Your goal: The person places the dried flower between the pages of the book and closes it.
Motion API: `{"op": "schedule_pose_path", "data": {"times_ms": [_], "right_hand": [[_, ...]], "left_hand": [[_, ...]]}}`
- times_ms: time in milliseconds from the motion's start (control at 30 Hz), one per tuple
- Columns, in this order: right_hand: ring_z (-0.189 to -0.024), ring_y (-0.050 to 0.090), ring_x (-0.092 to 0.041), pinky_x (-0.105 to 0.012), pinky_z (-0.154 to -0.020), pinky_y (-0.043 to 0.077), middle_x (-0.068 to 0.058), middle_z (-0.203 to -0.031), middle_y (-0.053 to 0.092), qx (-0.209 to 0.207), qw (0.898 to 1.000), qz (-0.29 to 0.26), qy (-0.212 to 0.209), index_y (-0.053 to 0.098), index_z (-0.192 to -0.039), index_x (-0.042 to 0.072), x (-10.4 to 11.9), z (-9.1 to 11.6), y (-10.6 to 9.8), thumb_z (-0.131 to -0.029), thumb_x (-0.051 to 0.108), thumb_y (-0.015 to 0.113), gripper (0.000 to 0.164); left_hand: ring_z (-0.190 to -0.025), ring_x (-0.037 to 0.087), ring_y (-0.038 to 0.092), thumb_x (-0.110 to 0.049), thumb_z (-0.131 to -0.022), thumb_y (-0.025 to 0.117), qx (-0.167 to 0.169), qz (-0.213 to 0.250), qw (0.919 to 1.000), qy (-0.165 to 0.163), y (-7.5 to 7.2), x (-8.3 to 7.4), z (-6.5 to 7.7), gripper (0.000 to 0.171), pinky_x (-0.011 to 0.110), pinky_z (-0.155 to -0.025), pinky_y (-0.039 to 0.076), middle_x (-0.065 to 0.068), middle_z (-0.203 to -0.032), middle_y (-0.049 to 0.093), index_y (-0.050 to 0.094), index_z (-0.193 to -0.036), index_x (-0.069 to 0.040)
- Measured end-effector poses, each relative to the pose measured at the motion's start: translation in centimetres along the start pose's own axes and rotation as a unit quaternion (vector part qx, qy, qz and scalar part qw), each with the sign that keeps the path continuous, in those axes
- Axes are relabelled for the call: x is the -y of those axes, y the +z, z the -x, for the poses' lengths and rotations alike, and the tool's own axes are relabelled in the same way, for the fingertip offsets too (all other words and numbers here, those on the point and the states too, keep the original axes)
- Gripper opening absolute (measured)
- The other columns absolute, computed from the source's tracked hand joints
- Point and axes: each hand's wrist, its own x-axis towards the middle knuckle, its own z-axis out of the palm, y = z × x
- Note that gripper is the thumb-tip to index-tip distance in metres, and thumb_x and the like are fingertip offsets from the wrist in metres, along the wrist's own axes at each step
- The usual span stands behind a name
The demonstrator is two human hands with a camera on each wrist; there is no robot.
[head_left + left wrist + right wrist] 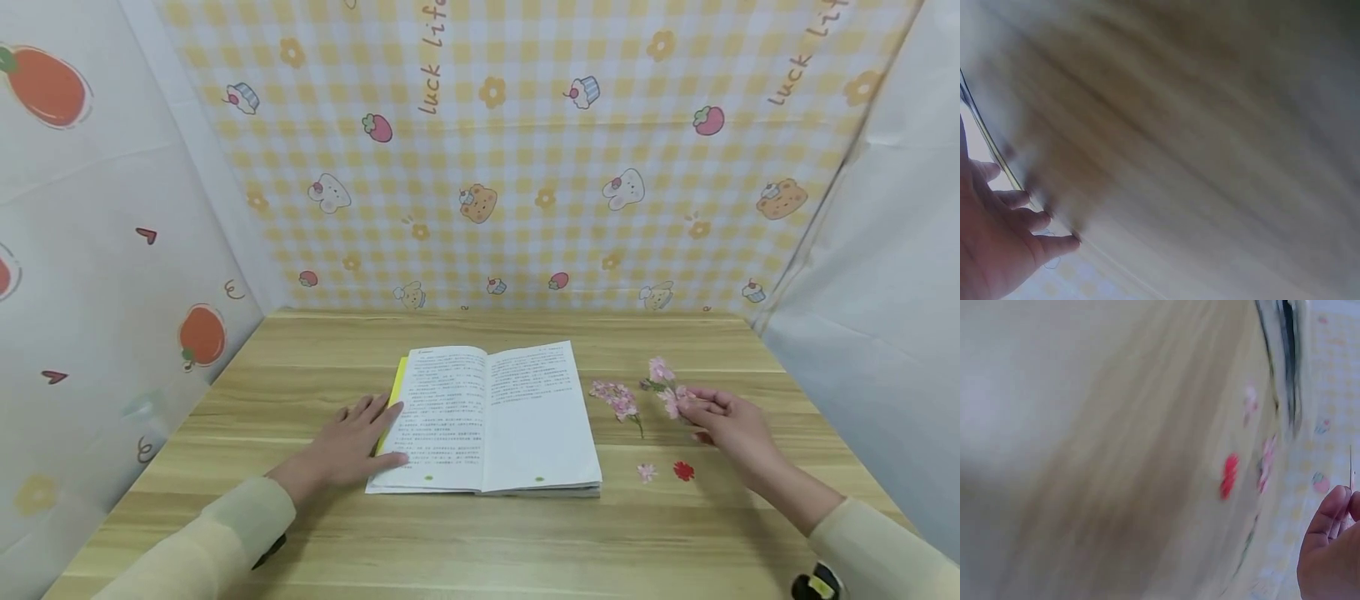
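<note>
1. Pale cream sleeves point(217, 537) are reaching in closest, their fabric looking soft and smooth around the person's forearms.
2. Between them, the wood-grained bench point(450, 554) is showing long, pale streaks.
3. On its middle, a thick paper book point(540, 437) is lying spread, its left page filling with fine print, its right page printing only the upper part; a bright yellow strip point(397, 385) is peeking out at the left edge.
4. The left hand point(345, 442) is resting along that edge, fingers spread and fairly straight, thumb lying on the page, gripping nothing.
5. The right hand point(735, 425) is pinching a pink sprig point(660, 371) between thumb and fingers, holding its ruffled blossoms right of the book.
6. Just beside the book, a second, clustered spray point(618, 400) is lying with its thin stem pointing nearer.
7. Nearer still, a small pink blossom point(647, 473) and a frilly red blossom point(683, 471) are sitting side by side.
8. Behind, yellow-checked cloth point(525, 158) is hanging, lightly creased.
</note>
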Motion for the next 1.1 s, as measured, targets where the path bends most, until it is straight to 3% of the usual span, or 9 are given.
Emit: {"op": "schedule_pose_path", "data": {"times_ms": [433, 633, 833, 1100], "right_hand": [[-0.089, 0.065, -0.01, -0.031, -0.078, 0.054, 0.003, -0.096, 0.067, 0.07, 0.996, -0.059, 0.006, 0.04, -0.138, -0.008, 4.2, -2.1, 6.0, -0.096, 0.015, 0.063, 0.053], [-0.092, 0.065, -0.015, -0.034, -0.079, 0.054, 0.0, -0.098, 0.068, 0.101, 0.992, -0.07, 0.013, 0.044, -0.136, -0.007, 4.6, -3.0, 8.7, -0.096, 0.012, 0.061, 0.047], [-0.087, 0.066, -0.012, -0.029, -0.071, 0.053, -0.003, -0.097, 0.07, 0.125, 0.988, -0.083, 0.029, 0.051, -0.129, -0.006, 4.8, -4.0, 11.8, -0.094, 0.011, 0.065, 0.042], [-0.085, 0.067, -0.015, -0.03, -0.07, 0.055, -0.008, -0.097, 0.07, 0.126, 0.987, -0.077, 0.058, 0.058, -0.121, -0.004, 5.4, -4.8, 15.6, -0.09, 0.007, 0.069, 0.035]], "left_hand": [[-0.142, 0.046, 0.016, -0.075, -0.089, 0.038, -0.002, 0.007, 0.9999, -0.013, 0.2, 0.0, -0.1, 0.093, 0.074, -0.1, 0.018, 0.021, -0.157, 0.02, 0.027, -0.154, -0.01], [-0.141, 0.047, 0.017, -0.074, -0.09, 0.038, 0.001, 0.01, 0.9999, -0.01, -0.1, -0.3, 0.0, 0.092, 0.075, -0.1, 0.018, 0.022, -0.157, 0.021, 0.028, -0.154, -0.008], [-0.142, 0.046, 0.015, -0.073, -0.09, 0.041, 0.007, 0.017, 0.9997, -0.014, -0.2, -0.4, 0.0, 0.092, 0.075, -0.1, 0.017, 0.022, -0.157, 0.02, 0.027, -0.154, -0.008], [-0.141, 0.047, 0.015, -0.072, -0.09, 0.041, 0.006, 0.018, 0.9998, -0.01, 0.1, -0.3, 0.0, 0.092, 0.076, -0.099, 0.016, 0.023, -0.157, 0.019, 0.027, -0.154, -0.008]]}}
